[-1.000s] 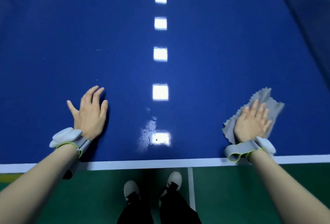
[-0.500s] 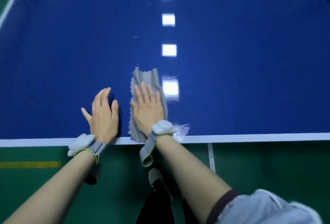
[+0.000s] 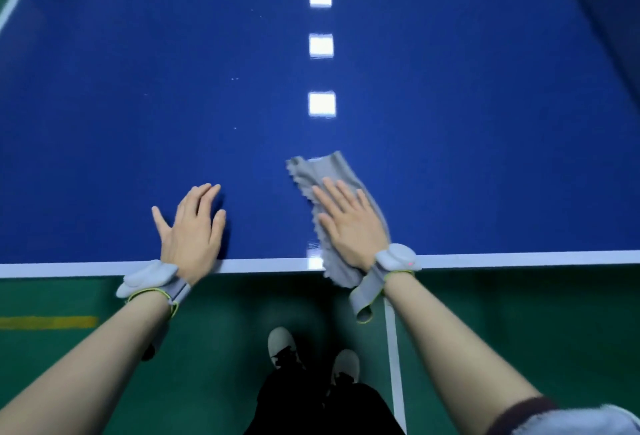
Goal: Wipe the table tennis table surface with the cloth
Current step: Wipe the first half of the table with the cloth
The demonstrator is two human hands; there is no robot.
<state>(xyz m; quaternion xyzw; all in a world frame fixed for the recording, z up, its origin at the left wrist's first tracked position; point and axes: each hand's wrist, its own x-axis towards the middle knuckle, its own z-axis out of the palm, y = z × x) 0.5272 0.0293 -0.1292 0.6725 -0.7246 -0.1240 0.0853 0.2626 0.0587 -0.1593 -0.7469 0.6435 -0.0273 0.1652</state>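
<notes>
A: Where is the cloth (image 3: pixel 332 174) at this moment?

B: On the blue worktop (image 3: pixel 485 122), close to the near white edge and just right of the row of bright light reflections. Its near end hangs a little over that edge. The right hand (image 3: pixel 351 223) lies flat on top of it, fingers straight and slightly fanned, pressing it down rather than pinching it.

A: And the other hand?

B: The left hand (image 3: pixel 194 223) rests palm down on the bare worktop, fingers straight, thumb spread out to the side. It holds nothing; I judge it is bracing the person. The 2 hands are apart, with bare blue surface between them.

A: How far along is the wiping?

B: Hard to measure. The surface looks evenly glossy, so no clear border separates wiped from unwiped area. A few small pale specks show farther out, left of the reflections, and the cloth sits only on the near strip. I judge the far part of the worktop is not yet reached, so most of the job is probably left.

A: What does the rest call for?

B: Strokes reaching farther away and out to both sides, with the palm kept flat so the loose front of the cloth does not bunch up.
</notes>
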